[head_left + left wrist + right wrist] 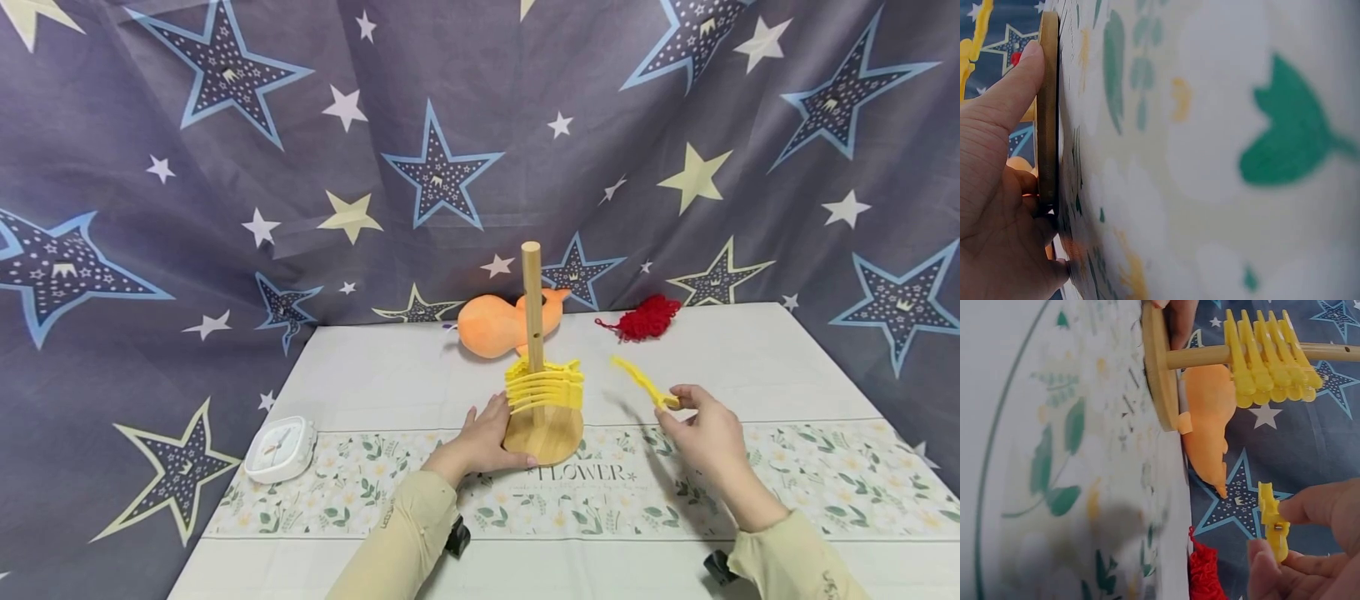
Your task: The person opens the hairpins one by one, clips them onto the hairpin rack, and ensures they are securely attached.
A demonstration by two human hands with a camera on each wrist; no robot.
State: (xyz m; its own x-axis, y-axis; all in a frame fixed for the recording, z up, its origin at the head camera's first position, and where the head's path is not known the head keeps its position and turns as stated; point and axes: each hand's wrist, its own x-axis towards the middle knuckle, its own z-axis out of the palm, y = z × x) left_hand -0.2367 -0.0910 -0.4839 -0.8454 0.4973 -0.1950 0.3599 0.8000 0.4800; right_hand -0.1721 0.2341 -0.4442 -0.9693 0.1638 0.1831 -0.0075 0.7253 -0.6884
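A wooden stand with a round base and upright post stands on the table. Several yellow plastic clips are stacked on its post. My left hand holds the base at its left rim; in the left wrist view the thumb lies against the edge of the wooden base, with the other fingers round the rim. To the right of the stand, my right hand pinches one end of another yellow clip above the table. A small metal spring shows on that clip in the right wrist view.
Behind the stand lies an orange plush toy. A bundle of red yarn is at the back right, and a white clock is at the left edge. A star-patterned curtain hangs behind the table.
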